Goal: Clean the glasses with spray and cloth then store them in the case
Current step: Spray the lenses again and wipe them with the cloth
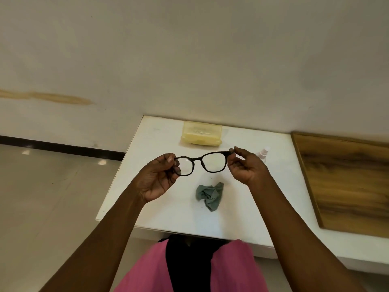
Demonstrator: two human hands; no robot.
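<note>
Glasses, dark-framed, held up above a white bench, lenses facing the camera, frame slightly tilted with its right end higher. Left hand at the left end of the frame, thumb and curled fingers pinching the rim beside the left lens. Right hand at the right end, thumb and forefinger pinching the upper corner near the hinge, other fingers curled underneath. Both hands raised side by side, glasses spanning the gap between them; temples not clearly visible.

Cloth, grey-green and crumpled, lying on the bench below the glasses, between the two forearms, touched by neither hand. Case, pale yellow, closed, resting at the far edge of the bench close to the wall, beyond the glasses and apart from both hands. Spray bottle, small and whitish with a pale cap, standing on the bench just behind the right hand, partly hidden by it; contact with the hand not discernible.

Wooden board lying on the right part of the bench. Tiled floor to the left, dark skirting along the wall base. Pink garment over dark clothing at the lower edge, under the near bench edge.
</note>
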